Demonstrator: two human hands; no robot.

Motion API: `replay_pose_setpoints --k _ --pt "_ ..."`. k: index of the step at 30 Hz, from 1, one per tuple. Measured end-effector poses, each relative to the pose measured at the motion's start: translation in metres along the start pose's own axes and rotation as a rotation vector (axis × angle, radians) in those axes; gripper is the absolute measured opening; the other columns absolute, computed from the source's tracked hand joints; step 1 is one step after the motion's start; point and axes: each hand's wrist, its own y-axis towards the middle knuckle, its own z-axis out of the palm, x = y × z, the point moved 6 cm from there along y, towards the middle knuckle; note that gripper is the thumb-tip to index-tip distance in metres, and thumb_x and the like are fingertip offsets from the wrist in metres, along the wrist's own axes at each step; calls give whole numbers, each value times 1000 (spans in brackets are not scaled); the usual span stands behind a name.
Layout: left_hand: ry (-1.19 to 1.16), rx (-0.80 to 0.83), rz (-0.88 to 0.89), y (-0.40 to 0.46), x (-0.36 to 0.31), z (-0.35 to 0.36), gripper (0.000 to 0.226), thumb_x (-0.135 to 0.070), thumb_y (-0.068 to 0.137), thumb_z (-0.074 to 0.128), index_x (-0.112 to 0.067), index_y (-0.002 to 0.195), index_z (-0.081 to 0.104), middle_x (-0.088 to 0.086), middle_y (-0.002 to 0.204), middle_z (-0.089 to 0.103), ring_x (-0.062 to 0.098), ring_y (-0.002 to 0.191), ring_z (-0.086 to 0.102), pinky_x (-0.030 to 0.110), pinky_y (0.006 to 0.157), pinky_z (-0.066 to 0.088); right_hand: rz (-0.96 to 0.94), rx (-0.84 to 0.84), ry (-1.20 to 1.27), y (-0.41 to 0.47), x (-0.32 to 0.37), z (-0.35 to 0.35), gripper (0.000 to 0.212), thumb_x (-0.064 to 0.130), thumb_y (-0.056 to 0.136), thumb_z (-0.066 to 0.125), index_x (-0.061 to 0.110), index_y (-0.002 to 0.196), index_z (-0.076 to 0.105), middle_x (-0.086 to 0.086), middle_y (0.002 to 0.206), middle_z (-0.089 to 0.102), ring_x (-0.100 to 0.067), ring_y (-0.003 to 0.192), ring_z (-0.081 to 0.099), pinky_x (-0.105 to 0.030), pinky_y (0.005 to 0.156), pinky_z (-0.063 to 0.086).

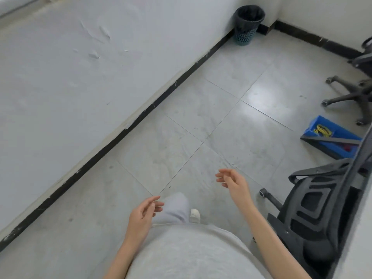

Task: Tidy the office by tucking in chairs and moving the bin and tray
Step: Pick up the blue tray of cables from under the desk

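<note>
Grey tile floor with my left hand (144, 214) and right hand (231, 181) both slack-fingered and empty, apparently mid-walk: nearest chair (314, 216) sits tucked at my right, blue tray (330, 137) beyond it, bin (248, 24) cornered far ahead.

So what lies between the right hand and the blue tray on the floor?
Only bare floor tiles in the head view. The right hand is empty, and the blue tray sits apart from it, beyond the near chair.
</note>
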Motion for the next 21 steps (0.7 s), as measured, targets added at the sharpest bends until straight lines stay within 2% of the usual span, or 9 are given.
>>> replay_pose_setpoints --k 3,6,9,13,17,21 --pt "15 59 14 72 -41 20 30 -1 95 41 -22 98 62 -17 81 73 0 73 66 20 72 50 2 -23 9 61 27 -11 36 -8 90 36 21 88 58 3 85 66 3 63 61 -14 64 46" --pt "85 153 47 153 -87 52 31 -2 95 41 -25 96 62 -18 80 72 0 72 65 20 72 49 29 -94 36 123 41 -29 38 -7 90 37 23 87 59 2 85 67 2 65 62 -20 68 46" --pt "147 255 104 239 -145 87 33 -2 94 43 -28 94 63 -10 79 73 3 74 67 22 72 50 80 -185 64 178 50 -50 38 -8 90 38 23 86 60 -1 85 67 -12 72 63 -23 67 46" --pt "226 384 212 342 -246 140 33 -4 94 44 -30 94 63 -12 81 73 7 77 68 12 70 49 169 -321 157 230 66 -81 35 -9 89 38 18 87 60 -4 84 68 -21 75 62 -22 65 47" --pt "313 528 295 420 -340 211 33 -6 94 44 -32 95 63 -13 81 73 7 79 67 11 69 48 222 -445 228 273 86 -118 30 -9 88 40 11 91 62 -5 85 69 -12 71 65 -25 67 47" --pt "348 641 355 483 -412 294 31 -4 94 43 -27 99 63 -13 80 72 4 77 67 10 69 48 261 -551 299 328 96 -159 31 -9 88 40 12 89 63 -5 84 70 -5 67 64 -14 61 48"
